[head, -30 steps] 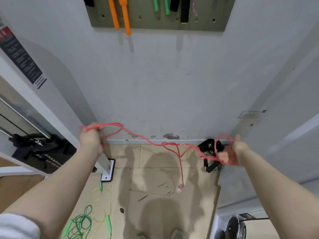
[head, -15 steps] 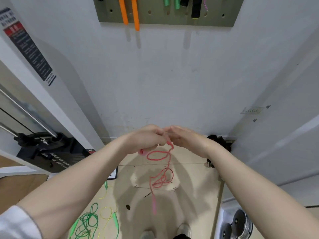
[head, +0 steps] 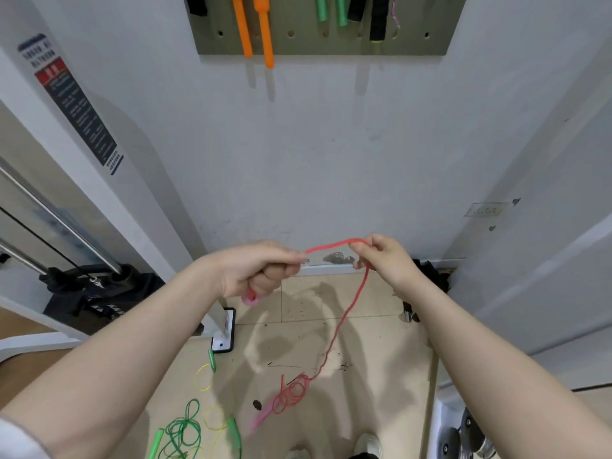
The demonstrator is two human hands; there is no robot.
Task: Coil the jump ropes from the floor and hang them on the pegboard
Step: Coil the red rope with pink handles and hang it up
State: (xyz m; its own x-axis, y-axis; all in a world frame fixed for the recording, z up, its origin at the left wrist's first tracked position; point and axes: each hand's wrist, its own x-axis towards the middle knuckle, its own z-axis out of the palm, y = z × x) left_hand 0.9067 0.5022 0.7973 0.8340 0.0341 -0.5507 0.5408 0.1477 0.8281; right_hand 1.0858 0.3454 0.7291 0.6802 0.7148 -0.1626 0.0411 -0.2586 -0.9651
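A red jump rope (head: 341, 323) runs between my two hands and drops to the tiled floor, where it lies in small loops with a pink handle (head: 261, 417) beside them. My left hand (head: 261, 271) grips the rope in a fist, with the other pink handle end poking out below it. My right hand (head: 384, 258) pinches the rope a short span to the right. A green jump rope (head: 182, 432) and a yellow one (head: 202, 380) lie tangled on the floor at lower left. The olive pegboard (head: 298, 41) hangs high on the wall.
Orange handles (head: 255, 31), green handles (head: 331, 9) and black handles (head: 377, 18) hang on the pegboard. A gym machine frame (head: 82, 226) with a black weight stack stands at left. Weight plates (head: 463, 438) sit at lower right. My shoes (head: 364, 445) show at the bottom edge.
My hands, spread wide a second ago, met at the centre and have now drawn slightly apart. The rope's free end dropped onto the floor in loops.
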